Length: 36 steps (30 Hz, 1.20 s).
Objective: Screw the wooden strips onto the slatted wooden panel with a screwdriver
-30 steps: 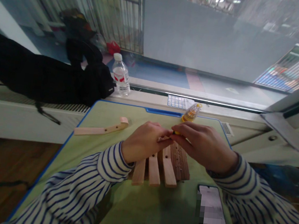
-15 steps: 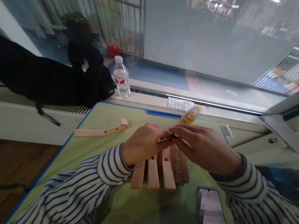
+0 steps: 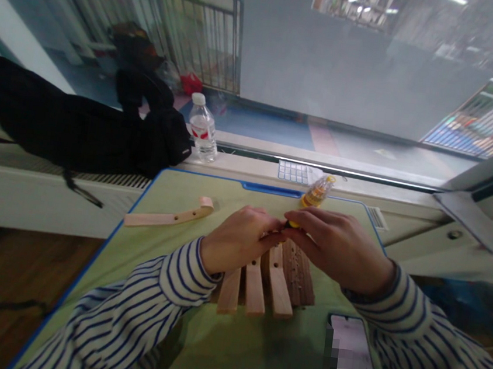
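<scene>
My right hand (image 3: 339,244) is closed round a small tool with a yellow-and-black handle (image 3: 294,223), perhaps a screwdriver; its far end is hidden. Against it, my left hand (image 3: 241,237) is closed with fingertips pinched together, and what they hold does not show. Both hands hover over several pale wooden strips (image 3: 255,294) with dark holes, lying side by side. Under and beside the strips is a brown wooden board (image 3: 302,278) with many small marks. A similar bent strip with two holes (image 3: 152,219) lies apart at the table's left.
The green table (image 3: 220,352) has a blue rim. A phone (image 3: 351,342) lies near my right forearm. At the far edge is a clear yellow-capped container (image 3: 318,191). A water bottle (image 3: 203,130) and black bag (image 3: 80,126) rest on the sill by the window.
My right hand has turned slightly round the tool, with more of its yellow showing. The left hand stays nearly in place. The whole view has shifted a little.
</scene>
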Available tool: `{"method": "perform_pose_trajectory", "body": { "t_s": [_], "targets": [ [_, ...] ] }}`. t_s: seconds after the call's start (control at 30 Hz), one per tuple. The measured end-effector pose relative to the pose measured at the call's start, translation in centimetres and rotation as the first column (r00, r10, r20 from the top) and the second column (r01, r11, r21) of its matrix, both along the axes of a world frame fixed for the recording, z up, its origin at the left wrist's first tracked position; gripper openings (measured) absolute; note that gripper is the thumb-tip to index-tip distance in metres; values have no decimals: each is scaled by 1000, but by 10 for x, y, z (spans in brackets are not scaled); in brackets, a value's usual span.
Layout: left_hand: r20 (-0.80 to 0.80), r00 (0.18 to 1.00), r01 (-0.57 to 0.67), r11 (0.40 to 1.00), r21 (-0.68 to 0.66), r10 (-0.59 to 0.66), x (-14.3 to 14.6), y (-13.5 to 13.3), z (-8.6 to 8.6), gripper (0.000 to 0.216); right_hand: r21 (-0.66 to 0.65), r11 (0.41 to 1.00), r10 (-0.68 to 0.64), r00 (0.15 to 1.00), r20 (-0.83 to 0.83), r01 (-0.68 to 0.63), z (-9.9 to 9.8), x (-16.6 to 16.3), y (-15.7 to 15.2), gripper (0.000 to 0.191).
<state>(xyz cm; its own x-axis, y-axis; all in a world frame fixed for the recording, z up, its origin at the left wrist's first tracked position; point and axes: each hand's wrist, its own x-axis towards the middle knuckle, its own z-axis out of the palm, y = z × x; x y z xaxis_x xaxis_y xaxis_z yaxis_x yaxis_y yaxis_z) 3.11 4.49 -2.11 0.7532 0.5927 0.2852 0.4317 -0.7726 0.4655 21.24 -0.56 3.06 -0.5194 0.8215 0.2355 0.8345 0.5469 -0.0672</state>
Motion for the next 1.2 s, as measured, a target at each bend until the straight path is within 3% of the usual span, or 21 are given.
{"method": "perform_pose_trajectory", "body": {
  "t_s": [0.23, 0.6, 1.2],
  "targets": [
    [-11, 997, -75, 996, 56, 76, 2, -2, 2, 25, 6, 1000, -11, 1000, 0, 11, 0, -1, 0, 28],
    [-32, 998, -54, 996, 67, 56, 1, -1, -2, 32, -64, 995, 74, 997, 21, -73, 8, 1, -3, 27],
    [-7, 999, 33, 999, 17, -33, 2, -1, -2, 27, 13, 1000, 5, 999, 33, -5, 3, 1, -1, 27]
  ]
}}
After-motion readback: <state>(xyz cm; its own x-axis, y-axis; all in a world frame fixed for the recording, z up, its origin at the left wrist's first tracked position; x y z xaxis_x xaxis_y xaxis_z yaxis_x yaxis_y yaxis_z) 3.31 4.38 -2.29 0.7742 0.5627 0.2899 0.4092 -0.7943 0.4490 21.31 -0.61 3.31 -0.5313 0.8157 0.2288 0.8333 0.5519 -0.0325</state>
